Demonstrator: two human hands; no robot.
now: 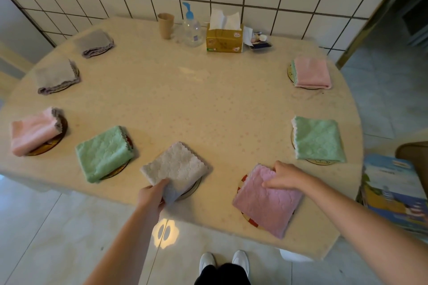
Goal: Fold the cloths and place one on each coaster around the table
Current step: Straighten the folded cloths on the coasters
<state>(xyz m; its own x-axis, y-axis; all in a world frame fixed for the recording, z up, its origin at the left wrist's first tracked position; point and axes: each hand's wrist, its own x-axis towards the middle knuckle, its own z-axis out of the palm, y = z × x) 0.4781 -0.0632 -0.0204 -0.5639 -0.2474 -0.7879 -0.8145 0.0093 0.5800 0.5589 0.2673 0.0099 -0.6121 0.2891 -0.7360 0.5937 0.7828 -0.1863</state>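
Observation:
Several folded cloths lie on coasters around the round table. At the near edge my left hand pinches the near corner of a beige folded cloth that covers a coaster. My right hand rests on the far part of a mauve folded cloth lying over a red-and-white coaster, fingers curled at its edge. Two green cloths, two pink cloths and two grey cloths sit on other coasters.
Against the tiled wall at the table's back stand a brown paper cup, a clear pump bottle, a yellow tissue box and small items. A colourful box stands on the floor at right.

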